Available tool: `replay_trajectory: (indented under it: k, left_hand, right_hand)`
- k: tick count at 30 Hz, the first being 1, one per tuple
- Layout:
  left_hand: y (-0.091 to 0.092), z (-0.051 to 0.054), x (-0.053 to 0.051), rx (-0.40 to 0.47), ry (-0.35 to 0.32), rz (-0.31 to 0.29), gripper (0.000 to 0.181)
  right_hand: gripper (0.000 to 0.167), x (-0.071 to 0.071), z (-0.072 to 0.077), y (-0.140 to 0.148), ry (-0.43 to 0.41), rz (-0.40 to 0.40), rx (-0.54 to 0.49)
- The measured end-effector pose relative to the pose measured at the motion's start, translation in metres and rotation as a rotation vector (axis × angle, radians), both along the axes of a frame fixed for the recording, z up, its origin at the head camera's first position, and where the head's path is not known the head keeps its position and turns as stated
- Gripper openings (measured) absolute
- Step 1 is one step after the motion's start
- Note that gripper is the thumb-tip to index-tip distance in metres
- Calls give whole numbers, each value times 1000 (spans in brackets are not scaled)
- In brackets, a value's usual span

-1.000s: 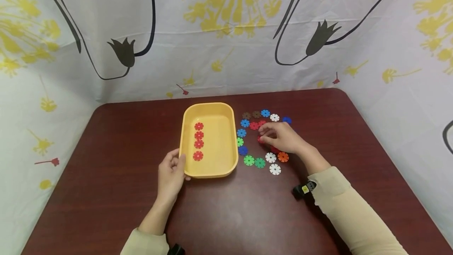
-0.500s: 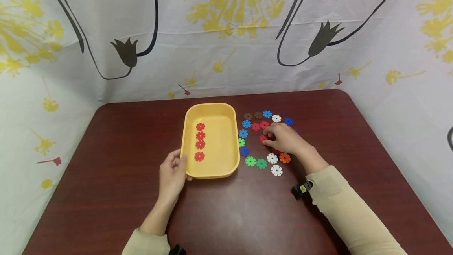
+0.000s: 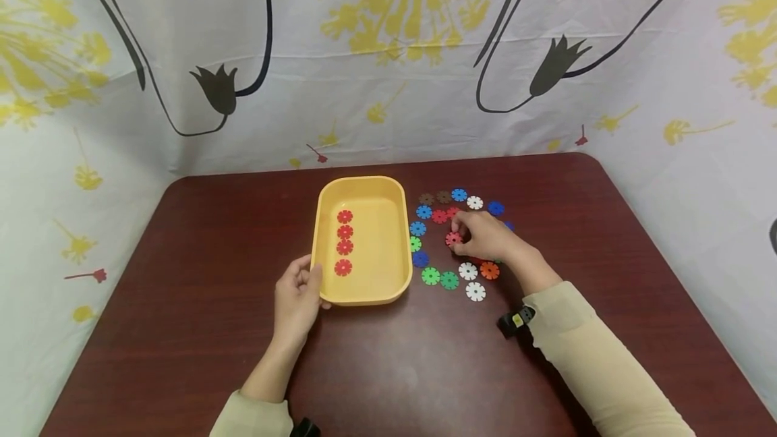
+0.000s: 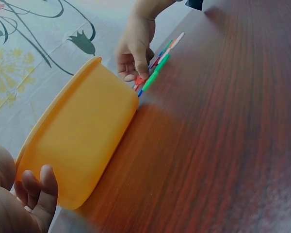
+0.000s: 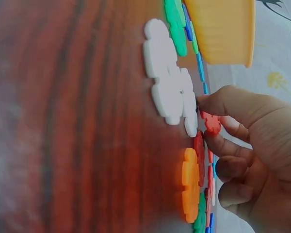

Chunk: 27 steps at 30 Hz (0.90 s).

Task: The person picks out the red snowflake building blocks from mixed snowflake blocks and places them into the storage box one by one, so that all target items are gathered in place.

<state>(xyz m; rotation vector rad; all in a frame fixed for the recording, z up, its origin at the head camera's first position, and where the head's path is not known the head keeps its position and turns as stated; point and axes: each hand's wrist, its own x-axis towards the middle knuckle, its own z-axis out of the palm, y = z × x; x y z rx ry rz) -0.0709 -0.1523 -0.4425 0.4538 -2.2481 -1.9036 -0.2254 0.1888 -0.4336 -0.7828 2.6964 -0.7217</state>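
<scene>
Three sides of white cloth (image 3: 425, 120), printed with yellow bursts and dark tulip-like flowers, stand around the dark red-brown table (image 3: 388, 369) before us. Two pale sleeves (image 3: 607, 356) come in from the near side, one to each side of the yellow tray (image 3: 376, 248), which is near the middle of the table. Our left hand (image 3: 297, 295) holds the tray at its near left corner — we see the thumb at the rim and fingers by the outer wall. Our right hand (image 3: 488, 236), to the right of the tray, pinches a red disc (image 3: 453, 239) between thumb and fingertips; we cannot tell whether that disc touches the table. A small black device (image 3: 512, 322) with a yellow mark sits at the right wrist. Inside the tray we count four red discs (image 3: 344, 232), lined up along its left half. On the table lie more notched discs: two brown discs (image 3: 444, 197) at the far side, blue discs (image 3: 459, 195), green discs (image 3: 431, 276) near the tray, white discs (image 3: 476, 291) and an orange disc (image 3: 490, 270). The right hand hides part of the spread.
</scene>
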Motion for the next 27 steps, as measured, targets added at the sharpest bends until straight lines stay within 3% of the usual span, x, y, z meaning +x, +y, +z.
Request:
replay_trajectory:
  k: [5,10,13,18,27]
  left_hand:
    - [-1,0,2,5,0,-5,36]
    - [-1,0,2,6,-1,-5,35]
    - [0,0,2,3,-2,-1,35]
    - [1,1,1,2,-7,4,38]
    - [5,3,0,-28,-2,43,35]
  right_hand:
    - [25,2,-3,-1,6,24,-36]
    - [41,3,-1,-1,-28,21,-13]
    - [38,3,0,-1,-37,24,-6]
    - [25,2,-1,-2,8,46,-13]
    - [33,1,1,-7,99,23,-89]
